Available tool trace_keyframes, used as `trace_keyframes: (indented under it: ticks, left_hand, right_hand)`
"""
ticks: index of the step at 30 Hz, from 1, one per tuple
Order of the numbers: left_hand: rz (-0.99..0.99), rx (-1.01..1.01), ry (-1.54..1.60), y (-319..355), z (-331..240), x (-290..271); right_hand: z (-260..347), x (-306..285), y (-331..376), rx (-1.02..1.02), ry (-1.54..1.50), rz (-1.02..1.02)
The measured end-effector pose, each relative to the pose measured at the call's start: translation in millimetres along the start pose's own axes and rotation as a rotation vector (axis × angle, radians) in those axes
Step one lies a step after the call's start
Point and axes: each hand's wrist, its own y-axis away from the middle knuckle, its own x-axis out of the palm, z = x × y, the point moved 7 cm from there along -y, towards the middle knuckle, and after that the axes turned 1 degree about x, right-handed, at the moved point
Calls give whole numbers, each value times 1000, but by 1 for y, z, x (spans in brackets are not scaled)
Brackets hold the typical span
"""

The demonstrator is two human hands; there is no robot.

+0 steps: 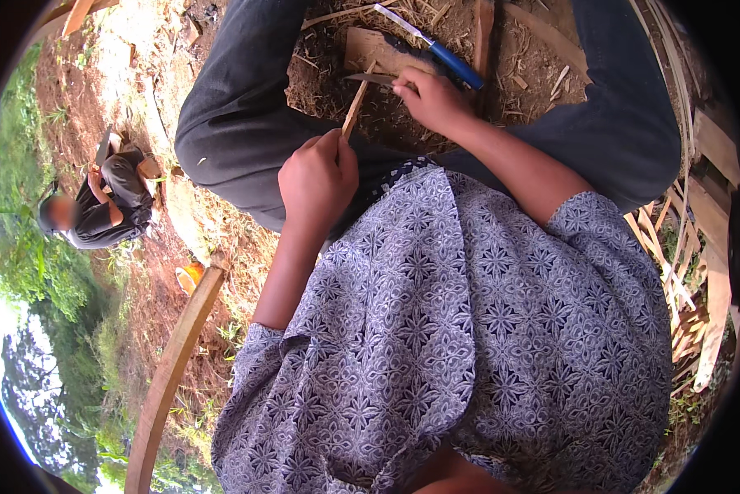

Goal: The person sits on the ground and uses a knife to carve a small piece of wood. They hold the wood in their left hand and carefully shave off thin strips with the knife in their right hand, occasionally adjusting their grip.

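Between my bent knees, my left hand is closed round the lower end of a thin wooden stick, which slants up and away. My right hand grips a knife, and its narrow blade points left across the stick near the upper end. The knife's handle is hidden in my fingers. Just beyond my hands lies a flat wood block with a dark edge. A chisel with a blue handle rests on the far side of my right hand.
Wood shavings and chips litter the ground. An upright-looking timber piece lies beside the chisel. Split wood strips pile up at my right. A long curved beam stands at left, near an orange container. Farther left, another person sits holding a blade.
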Motion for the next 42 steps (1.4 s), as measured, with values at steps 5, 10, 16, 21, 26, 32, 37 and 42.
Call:
trace_keyframes:
  ticks: [5,10,16,21,26,32,37,42]
  left_hand:
    - [-12,-11,4,-2,5,1]
    - [-65,32,0,0,3,0]
    - [-30,89,-75,-3,-6,0]
    - [-25,74,-106,7,1,6]
    - [-37,62,-51,2,1,2]
    - [-29,24,-53,-3,-3,-5]
    - [-164,97,-43,-13,-10,-24]
    - [-195,257,-117,-47,-13,-48]
  right_hand:
    - [73,12,24,-143,-130,168]
    - [52,11,5,-105,-75,81]
    - [16,0,-11,13,47,57]
    - [71,16,19,-234,-226,144]
    - [80,16,36,-246,-242,74]
    - [30,-6,9,20,-66,104]
    - [23,-12,-5,2,-327,139]
    - [30,-14,7,107,-141,164]
